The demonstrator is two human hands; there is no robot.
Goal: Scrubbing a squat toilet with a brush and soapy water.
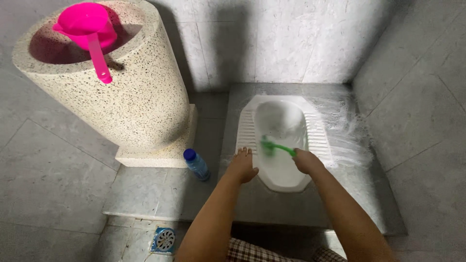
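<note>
Squat toilet (pixel 286 177), white, set into raised grey platform (pixel 272 204) by tiled wall. Speckled stone water tank (pixel 141 102) at left, pink dipper (pixel 90 26) resting across its rim. Blue bottle (pixel 196 164) upright just beside tank's base. Floor drain (pixel 165 239) below step. Left hand (pixel 242 166) laid flat, fingers spread, on toilet's left footrest. Right hand (pixel 306 160) closed around green brush (pixel 274 146), bristles down inside bowl.

Green brush (pixel 276 146), pink dipper (pixel 90 29)
</note>
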